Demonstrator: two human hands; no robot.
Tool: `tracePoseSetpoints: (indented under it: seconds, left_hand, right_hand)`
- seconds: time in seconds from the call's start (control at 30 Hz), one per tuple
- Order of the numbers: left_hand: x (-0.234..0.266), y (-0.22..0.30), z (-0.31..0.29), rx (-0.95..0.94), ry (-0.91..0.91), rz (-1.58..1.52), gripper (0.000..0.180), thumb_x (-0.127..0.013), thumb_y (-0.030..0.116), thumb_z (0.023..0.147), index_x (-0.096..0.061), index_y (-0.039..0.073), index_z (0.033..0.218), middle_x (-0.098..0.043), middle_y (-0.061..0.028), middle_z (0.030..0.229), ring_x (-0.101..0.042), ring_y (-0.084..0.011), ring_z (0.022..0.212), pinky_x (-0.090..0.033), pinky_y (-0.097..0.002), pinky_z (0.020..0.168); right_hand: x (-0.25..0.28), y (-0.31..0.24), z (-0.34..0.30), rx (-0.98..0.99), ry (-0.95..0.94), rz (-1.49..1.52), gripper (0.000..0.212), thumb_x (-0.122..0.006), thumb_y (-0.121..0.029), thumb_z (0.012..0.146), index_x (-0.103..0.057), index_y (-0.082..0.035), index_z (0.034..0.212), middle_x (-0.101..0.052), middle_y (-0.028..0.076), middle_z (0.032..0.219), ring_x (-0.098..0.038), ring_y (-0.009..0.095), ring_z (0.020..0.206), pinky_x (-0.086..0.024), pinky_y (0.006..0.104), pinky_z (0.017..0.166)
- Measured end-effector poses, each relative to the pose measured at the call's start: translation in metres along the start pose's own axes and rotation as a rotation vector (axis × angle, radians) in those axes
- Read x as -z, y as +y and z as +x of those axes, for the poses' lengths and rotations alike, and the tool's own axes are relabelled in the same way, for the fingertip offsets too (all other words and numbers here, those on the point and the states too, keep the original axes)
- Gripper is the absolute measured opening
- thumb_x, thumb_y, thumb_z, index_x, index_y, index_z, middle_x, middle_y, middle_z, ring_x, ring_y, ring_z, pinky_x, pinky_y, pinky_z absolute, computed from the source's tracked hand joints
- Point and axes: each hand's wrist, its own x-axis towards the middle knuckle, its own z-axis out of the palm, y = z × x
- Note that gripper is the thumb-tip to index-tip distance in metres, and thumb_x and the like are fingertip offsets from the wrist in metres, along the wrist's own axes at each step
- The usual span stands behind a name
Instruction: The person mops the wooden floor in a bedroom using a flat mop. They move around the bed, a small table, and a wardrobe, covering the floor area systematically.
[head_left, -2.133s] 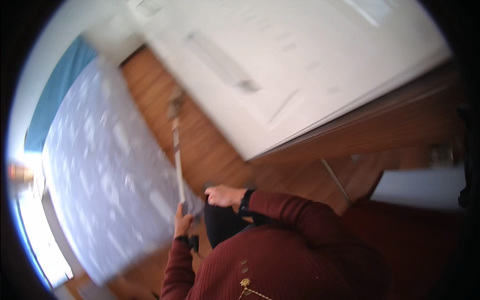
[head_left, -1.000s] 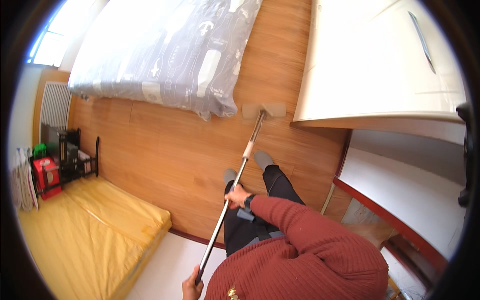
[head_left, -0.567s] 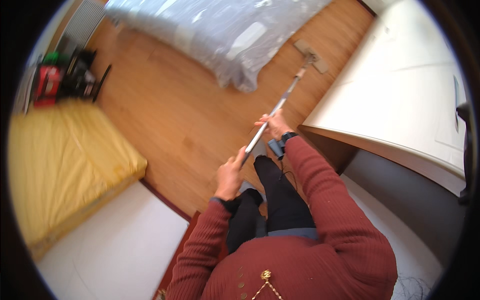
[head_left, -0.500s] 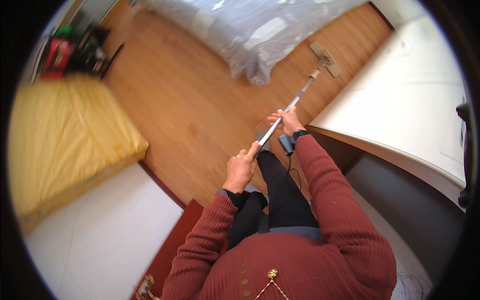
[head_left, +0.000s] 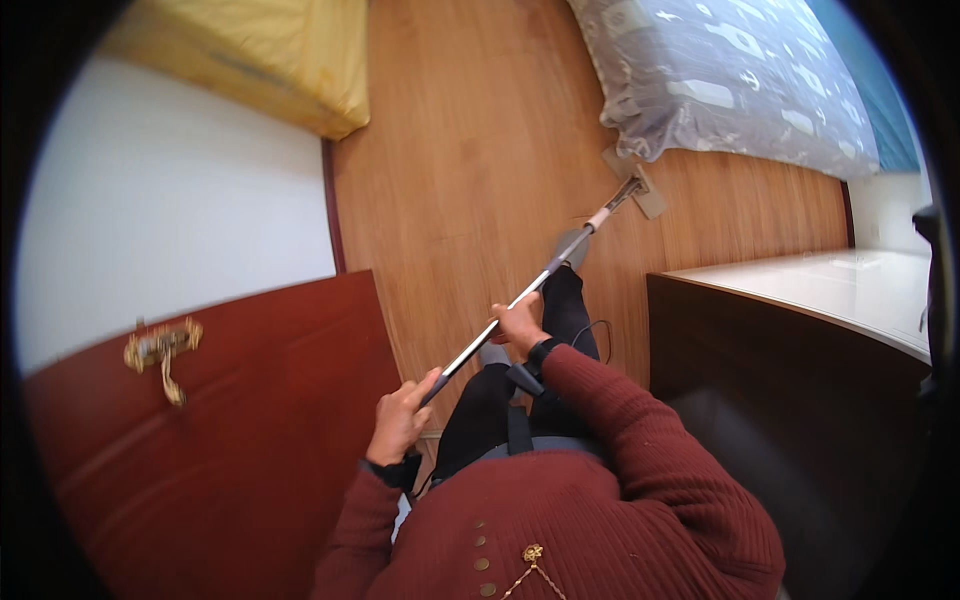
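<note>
A flat mop (head_left: pixel 529 285) with a long silver-and-grey pole slants across the view. The upper end of its pole is in my left hand (head_left: pixel 400 418), fingers wrapped round it. Farther down the pole, my right hand (head_left: pixel 522 324) closes on it. The beige mop head (head_left: pixel 649 196) lies on the wooden floor, touching or just beside the hanging corner of a grey patterned bed cover (head_left: pixel 700 85). A dark wristband shows on each wrist, and a small dark device hangs near the right one.
A red-brown door (head_left: pixel 230 430) with an ornate gold handle (head_left: pixel 160 350) stands close on my left. Beyond it are a white wall (head_left: pixel 170 200) and a yellow-covered block (head_left: pixel 260 50). To my right is a dark cabinet (head_left: pixel 780 390) with a white top. Wooden floor (head_left: pixel 450 120) runs between.
My view has turned and shifted back, bringing the door and its handle into sight. The mop head has come nearer to me, to the bed cover's corner. Both hands keep hold of the pole.
</note>
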Motion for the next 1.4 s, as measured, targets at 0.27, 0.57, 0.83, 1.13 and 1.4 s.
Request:
tracePoseSetpoints:
  seconds: [0.27,0.57,0.83,1.13,1.4]
  left_hand:
    - [-0.003,-0.035,-0.184,0.4,0.232,-0.102,0.07,-0.068,-0.001,0.074,-0.057,0.012,0.142,-0.062,-0.0175,0.087,-0.065,-0.0364,0.079,-0.05,-0.0435,0.072]
    - [-0.088,0.024,-0.305,0.77,0.21,-0.465,0.071,-0.064,-0.001,0.08,-0.047,0.007,0.148,-0.065,-0.0297,0.106,-0.067,-0.0415,0.096,-0.051,-0.0403,0.082]
    - [-0.098,0.1,-0.409,0.903,0.188,-0.633,0.068,-0.065,-0.002,0.078,-0.049,0.0,0.145,-0.066,-0.0261,0.103,-0.07,-0.0323,0.093,-0.053,-0.0343,0.081]
    - [-0.111,0.119,-0.408,0.713,0.262,-0.478,0.068,-0.065,-0.002,0.079,-0.048,-0.001,0.145,-0.067,-0.0257,0.108,-0.07,-0.0242,0.101,-0.051,-0.0304,0.085]
    - [-0.13,0.058,-0.26,0.505,0.321,-0.59,0.068,-0.061,0.001,0.082,-0.045,0.003,0.148,-0.066,-0.0273,0.11,-0.07,-0.0297,0.103,-0.052,-0.0333,0.085]
  right_hand:
    - [-0.151,0.073,-0.056,-0.144,-0.401,-0.581,0.08,-0.057,-0.04,0.096,-0.005,-0.002,0.144,-0.067,0.019,0.097,-0.072,0.037,0.071,-0.056,0.0637,0.07]
    - [-0.147,0.226,-0.07,0.427,-0.854,-1.217,0.073,-0.068,-0.055,0.087,-0.052,-0.004,0.137,-0.074,0.01,0.085,-0.074,0.028,0.068,-0.045,0.0785,0.08]
    - [-0.137,0.234,-0.197,-0.392,-0.837,-0.797,0.056,-0.068,-0.034,0.093,-0.045,-0.002,0.132,-0.071,0.019,0.106,-0.074,0.033,0.086,-0.053,0.0623,0.076]
    - [-0.106,0.216,-0.193,-0.303,-0.515,-0.466,0.025,-0.07,-0.005,0.087,-0.058,0.008,0.105,-0.067,0.016,0.09,-0.07,0.03,0.076,-0.062,0.0427,0.061]
    - [-0.091,0.13,-0.062,0.034,-0.386,-0.373,0.004,-0.062,0.0,0.088,-0.059,0.001,0.088,-0.063,0.011,0.069,-0.066,0.025,0.056,-0.057,0.0407,0.047]
